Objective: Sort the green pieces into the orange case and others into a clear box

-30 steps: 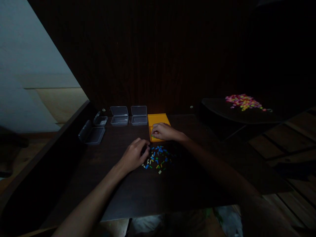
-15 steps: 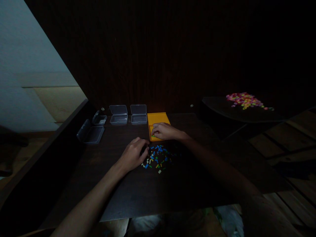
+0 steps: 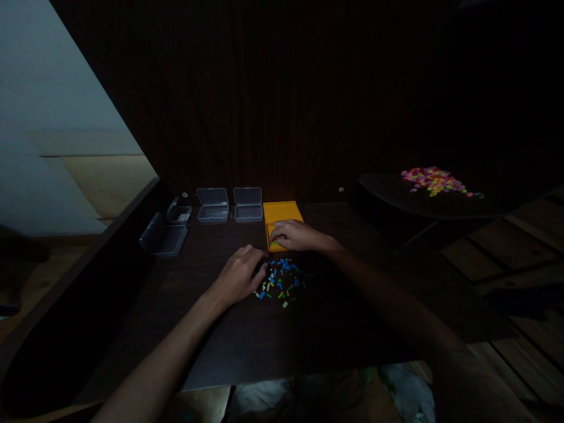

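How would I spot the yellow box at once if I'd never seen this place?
Start at the dark tabletop, where it meets the tall dark panel at the back. Along there, the yellow box is the rightmost open box, with the right hand at its near half. Its neighbours, the clear boxes, are see-through; it alone is solid yellow.

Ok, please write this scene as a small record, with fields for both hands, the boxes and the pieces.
Left hand: beside the small pieces, thumb and forefinger apart
Right hand: fingertips in the yellow box, near green pieces; grip unclear
Yellow box: open
Clear boxes: four, open, left of the yellow box
Small pieces: blue, green, yellow, pale; scattered on the dark table
Colourful pile: far right
Light: dim
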Action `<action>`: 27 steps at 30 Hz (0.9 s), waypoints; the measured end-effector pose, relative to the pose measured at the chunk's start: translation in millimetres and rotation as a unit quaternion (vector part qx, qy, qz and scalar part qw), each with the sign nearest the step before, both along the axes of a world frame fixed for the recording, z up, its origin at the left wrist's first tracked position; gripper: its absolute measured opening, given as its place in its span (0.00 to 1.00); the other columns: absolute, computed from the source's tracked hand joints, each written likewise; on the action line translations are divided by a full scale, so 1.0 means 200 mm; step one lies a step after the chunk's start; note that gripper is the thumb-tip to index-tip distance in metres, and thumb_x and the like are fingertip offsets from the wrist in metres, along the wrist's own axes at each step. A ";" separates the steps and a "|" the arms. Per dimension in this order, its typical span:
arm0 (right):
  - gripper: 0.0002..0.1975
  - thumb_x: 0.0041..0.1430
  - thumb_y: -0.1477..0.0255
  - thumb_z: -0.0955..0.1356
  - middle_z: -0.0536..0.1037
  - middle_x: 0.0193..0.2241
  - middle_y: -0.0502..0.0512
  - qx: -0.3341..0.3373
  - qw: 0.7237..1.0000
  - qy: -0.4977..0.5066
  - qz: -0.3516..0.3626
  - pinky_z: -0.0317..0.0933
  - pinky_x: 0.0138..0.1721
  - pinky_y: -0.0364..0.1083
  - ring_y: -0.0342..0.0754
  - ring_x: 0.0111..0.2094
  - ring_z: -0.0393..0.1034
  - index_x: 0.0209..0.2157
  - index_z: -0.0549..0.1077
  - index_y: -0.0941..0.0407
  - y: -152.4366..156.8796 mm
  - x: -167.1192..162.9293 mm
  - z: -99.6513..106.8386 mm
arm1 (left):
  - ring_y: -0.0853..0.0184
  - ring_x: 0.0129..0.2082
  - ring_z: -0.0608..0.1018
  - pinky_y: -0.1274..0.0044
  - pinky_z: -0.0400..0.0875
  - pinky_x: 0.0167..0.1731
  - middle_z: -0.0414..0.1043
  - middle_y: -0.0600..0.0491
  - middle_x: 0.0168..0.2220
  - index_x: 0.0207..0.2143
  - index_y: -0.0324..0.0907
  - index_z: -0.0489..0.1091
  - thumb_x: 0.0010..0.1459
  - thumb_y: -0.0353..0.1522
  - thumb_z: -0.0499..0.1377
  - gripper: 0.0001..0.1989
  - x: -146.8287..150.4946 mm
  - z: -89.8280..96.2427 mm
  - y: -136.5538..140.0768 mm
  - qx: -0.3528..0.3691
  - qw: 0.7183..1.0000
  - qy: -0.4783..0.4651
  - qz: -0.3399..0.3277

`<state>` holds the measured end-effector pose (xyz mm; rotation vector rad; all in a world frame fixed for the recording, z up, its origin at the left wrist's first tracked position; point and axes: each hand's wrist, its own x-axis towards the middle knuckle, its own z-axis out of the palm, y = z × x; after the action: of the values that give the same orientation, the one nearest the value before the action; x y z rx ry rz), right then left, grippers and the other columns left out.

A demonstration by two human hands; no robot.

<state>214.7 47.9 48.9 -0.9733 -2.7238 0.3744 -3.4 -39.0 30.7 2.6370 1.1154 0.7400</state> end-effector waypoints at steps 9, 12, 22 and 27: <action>0.13 0.57 0.82 0.64 0.79 0.33 0.55 0.040 0.996 0.082 -0.014 0.62 0.36 0.42 0.45 0.34 0.72 0.36 0.80 0.58 -0.12 0.11 0.05 | 0.63 0.42 0.75 0.71 0.71 0.44 0.75 0.48 0.40 0.43 0.41 0.70 0.62 0.24 0.50 0.12 -0.08 0.05 0.06 -0.026 0.998 -0.037 -0.051; 0.12 0.57 0.81 0.64 0.80 0.32 0.54 0.055 0.992 0.116 -0.003 0.63 0.35 0.42 0.44 0.32 0.73 0.35 0.80 0.57 -0.20 0.14 0.03 | 0.65 0.40 0.76 0.74 0.71 0.42 0.75 0.50 0.39 0.40 0.42 0.71 0.64 0.27 0.52 0.09 -0.09 0.06 0.06 -0.067 0.994 -0.052 -0.075; 0.09 0.55 0.79 0.65 0.82 0.27 0.51 0.084 0.969 0.226 -0.053 0.67 0.35 0.41 0.44 0.28 0.76 0.29 0.78 0.56 -0.45 0.26 -0.13 | 0.65 0.36 0.74 0.75 0.68 0.37 0.71 0.51 0.34 0.35 0.41 0.74 0.53 0.28 0.60 0.06 -0.05 0.07 0.01 -0.136 0.978 0.012 -0.157; 0.09 0.53 0.79 0.65 0.82 0.27 0.52 0.081 0.967 0.230 -0.072 0.67 0.33 0.41 0.44 0.27 0.76 0.28 0.77 0.56 -0.50 0.25 -0.19 | 0.64 0.37 0.73 0.74 0.68 0.39 0.71 0.51 0.35 0.35 0.41 0.74 0.53 0.28 0.60 0.07 -0.03 0.06 -0.02 -0.145 0.975 0.041 -0.161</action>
<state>264.4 -52.8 11.0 -0.9005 -2.2152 0.3005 -8.5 -42.4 42.6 2.5228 0.7193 0.3760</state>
